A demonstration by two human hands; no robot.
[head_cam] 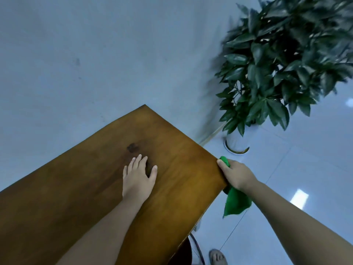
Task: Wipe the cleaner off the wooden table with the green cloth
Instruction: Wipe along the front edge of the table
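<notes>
Hanging off the right edge of the brown wooden worktop point(80, 192), the bunched green cloth point(236, 203) is clenched in the right hand point(236, 174). A dark wet patch point(132, 147) lies up and left of it, just beyond the flat, open left hand point(137, 176) resting nearer.

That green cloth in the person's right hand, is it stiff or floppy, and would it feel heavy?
Probably floppy: the green cloth droops in loose folds below the right hand at the edge of the wooden table. Likely light, since one bunched grip carries it all. Unlikely to slip: the fabric looks matte.
</notes>
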